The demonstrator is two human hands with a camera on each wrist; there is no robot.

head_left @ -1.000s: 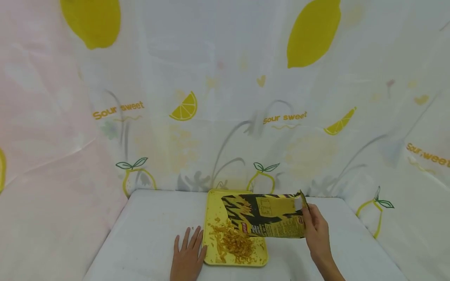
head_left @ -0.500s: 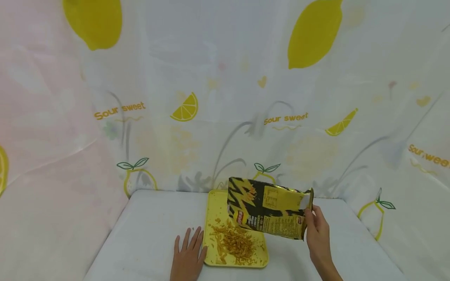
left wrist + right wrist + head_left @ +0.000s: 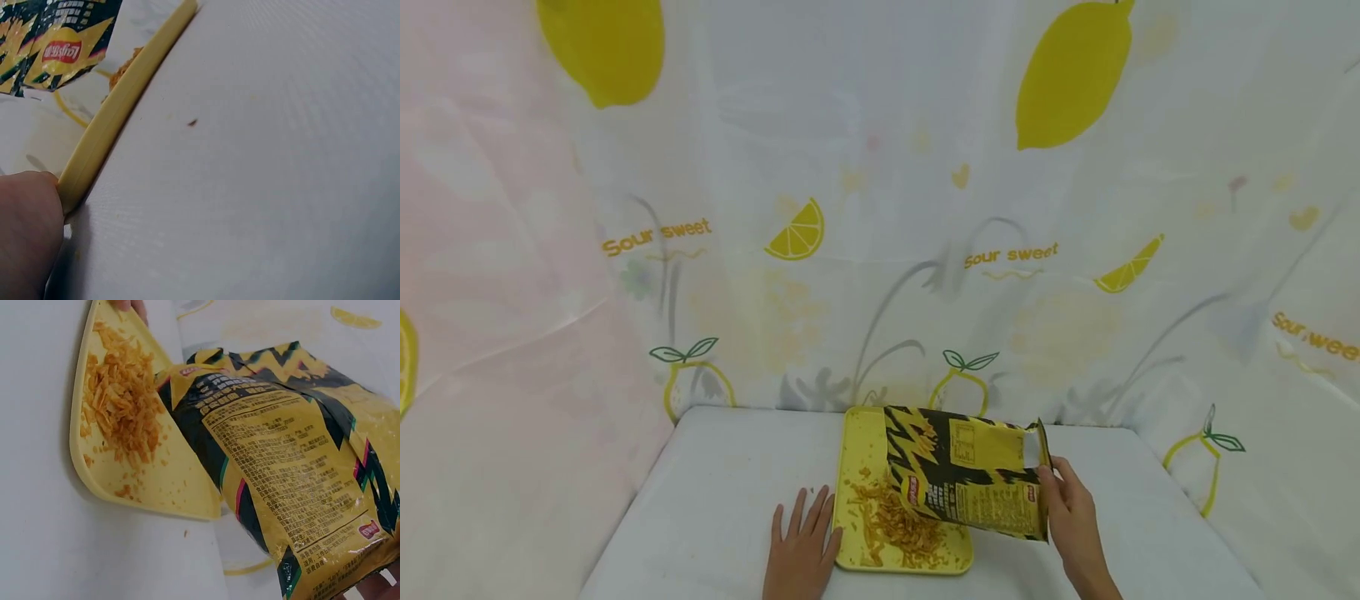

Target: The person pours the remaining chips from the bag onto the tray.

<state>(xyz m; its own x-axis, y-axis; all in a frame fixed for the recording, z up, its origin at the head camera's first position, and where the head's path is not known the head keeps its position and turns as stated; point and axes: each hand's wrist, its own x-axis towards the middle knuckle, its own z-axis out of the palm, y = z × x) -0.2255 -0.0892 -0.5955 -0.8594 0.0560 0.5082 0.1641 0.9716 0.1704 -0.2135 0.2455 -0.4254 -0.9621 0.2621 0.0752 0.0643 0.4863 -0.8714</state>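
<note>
In the head view my right hand pinches the right end of a black and yellow Lay's chip bag. The bag lies sideways in the air over a yellow tray, its left end above the snack. Orange-brown chip sticks are heaped on the tray, with crumbs scattered round them. My left hand rests flat on the table, fingers spread, its thumb touching the tray's left edge. From the left wrist, part of that hand shows against the tray's side.
The tray stands on a white table. A lemon-print curtain hangs behind the table and on both sides. A small dark crumb lies on the table left of the tray.
The bag's left end rose off the tray, then the whole bag came down and nearer, with my right hand moving slightly left and down. My left hand stayed in place.
</note>
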